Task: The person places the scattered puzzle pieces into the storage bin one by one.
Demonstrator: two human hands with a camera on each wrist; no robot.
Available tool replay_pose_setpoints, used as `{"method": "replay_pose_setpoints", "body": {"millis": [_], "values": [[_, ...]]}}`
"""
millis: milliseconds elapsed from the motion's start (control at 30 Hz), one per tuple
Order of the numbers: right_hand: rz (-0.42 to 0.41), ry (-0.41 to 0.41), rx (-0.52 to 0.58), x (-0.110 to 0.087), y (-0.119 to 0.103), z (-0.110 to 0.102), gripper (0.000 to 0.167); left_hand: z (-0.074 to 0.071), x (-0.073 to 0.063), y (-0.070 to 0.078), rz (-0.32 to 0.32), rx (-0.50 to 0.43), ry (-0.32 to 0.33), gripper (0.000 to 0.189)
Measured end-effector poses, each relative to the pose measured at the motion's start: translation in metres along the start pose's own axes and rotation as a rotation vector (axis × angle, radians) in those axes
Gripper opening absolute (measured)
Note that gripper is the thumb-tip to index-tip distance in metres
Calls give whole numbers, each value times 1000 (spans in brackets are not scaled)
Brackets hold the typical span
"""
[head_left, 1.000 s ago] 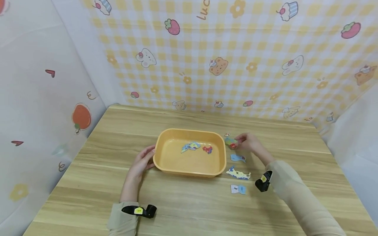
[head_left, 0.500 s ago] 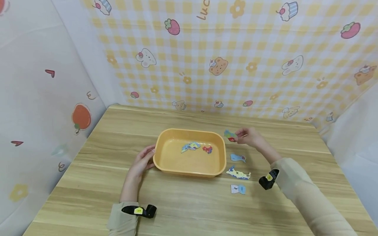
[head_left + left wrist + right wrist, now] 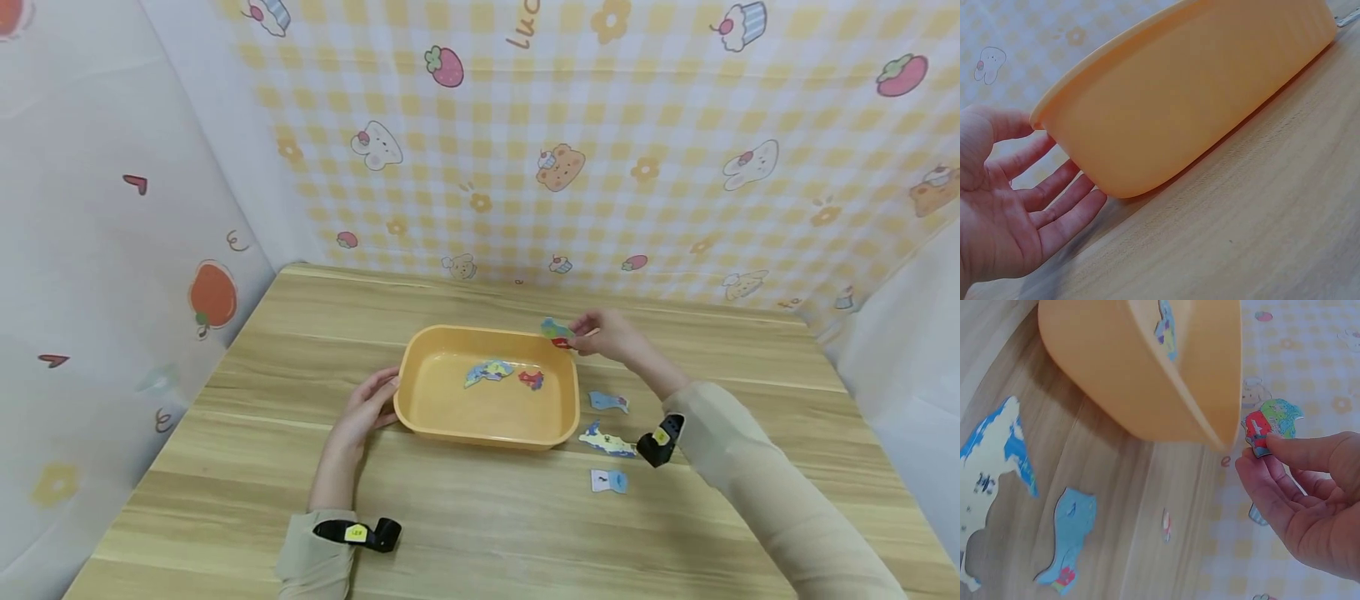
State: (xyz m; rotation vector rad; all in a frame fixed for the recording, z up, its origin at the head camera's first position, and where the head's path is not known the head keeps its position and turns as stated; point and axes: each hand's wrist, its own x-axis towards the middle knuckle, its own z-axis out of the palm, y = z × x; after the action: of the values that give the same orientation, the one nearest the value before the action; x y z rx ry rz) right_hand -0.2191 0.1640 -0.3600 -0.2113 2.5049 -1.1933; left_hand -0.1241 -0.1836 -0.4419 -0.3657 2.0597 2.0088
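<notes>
My right hand [image 3: 609, 333] pinches a green, blue and red puzzle piece [image 3: 1275, 422] between thumb and fingers. In the head view this piece overlaps the back right corner of a yellow plastic tub [image 3: 450, 417]. At the tub's left end, my left hand [image 3: 1016, 194] touches the outer wall with extended fingertips, its thumb by the rim. Inside the tub lie a blue-yellow puzzle piece [image 3: 489, 372] and a red one [image 3: 531, 380].
Right of the tub lie a light blue piece [image 3: 608, 402], a cream-and-blue piece [image 3: 606, 440] and a white-and-blue piece [image 3: 608, 481]. A tiny piece [image 3: 1166, 525] lies on the wooden table [image 3: 480, 533] near the tub. A patterned cloth [image 3: 480, 167] hangs behind.
My right hand has carried the pinched piece from beside the tub, first away from me, then left to the tub's back right corner. My left hand stays at the tub.
</notes>
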Motion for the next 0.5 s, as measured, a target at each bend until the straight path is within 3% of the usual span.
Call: {"method": "replay_pose_setpoints", "body": {"millis": [500], "values": [[-27, -73, -103, 23, -35, 36, 22, -1, 0, 0, 0, -13, 0, 47]]}}
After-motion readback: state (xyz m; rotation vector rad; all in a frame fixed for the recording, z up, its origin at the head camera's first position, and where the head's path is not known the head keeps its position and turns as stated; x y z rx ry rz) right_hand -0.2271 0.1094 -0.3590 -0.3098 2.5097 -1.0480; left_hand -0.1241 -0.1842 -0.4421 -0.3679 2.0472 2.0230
